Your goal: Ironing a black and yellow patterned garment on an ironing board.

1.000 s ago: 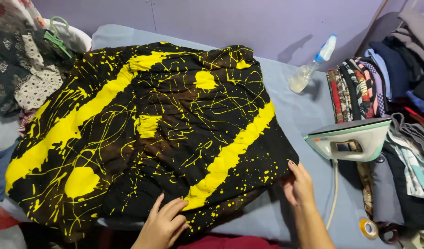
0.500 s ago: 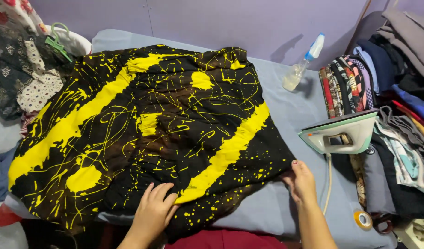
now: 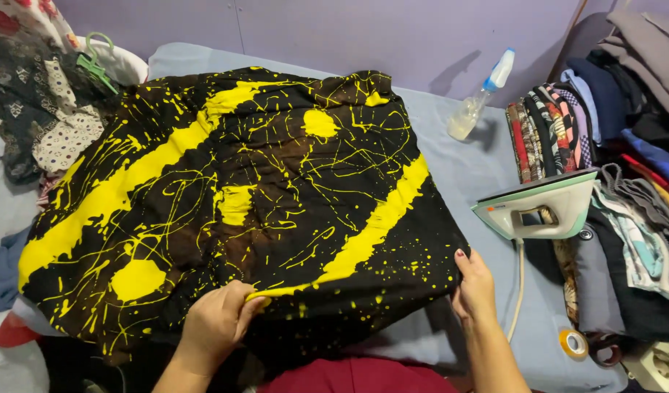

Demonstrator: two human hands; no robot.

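Our left hand (image 3: 216, 322) now pinches a fold of the black cloth splashed with yellow paint-like stripes and blotches (image 3: 240, 204), fingers curled under the near edge with a yellow line riding over the knuckles. A second ago that hand lay flat and spread on the fabric, lower down; half a second ago it had slid up, still flat. So flat palm has turned into a closed grasp on the near hem.

Our right hand (image 3: 474, 286) sits at the cloth's right corner, fingers bent round the edge and gripping it, about where it was in both earlier views. It has barely shifted.

The cloth itself lies spread over the pale blue padded ironing surface (image 3: 458, 167), covering most of it, its far edge near the lilac wall (image 3: 349, 29). Its layout looks unchanged apart from the bunched ridge at our left hand. Our read: both hands now hold the near edge, so the fabric is ready to be lifted, tugged or turned rather than smoothed.

Further out on the right, a white and pale green steam iron (image 3: 542, 207) rests on its side, cord hanging down. Beyond it, a clear spray bottle with a blue-white top (image 3: 480, 102) leans, and a stack of folded multicoloured clothes (image 3: 611, 145) fills the right side. On the left, patterned garments and a green plastic hanger (image 3: 94, 69).
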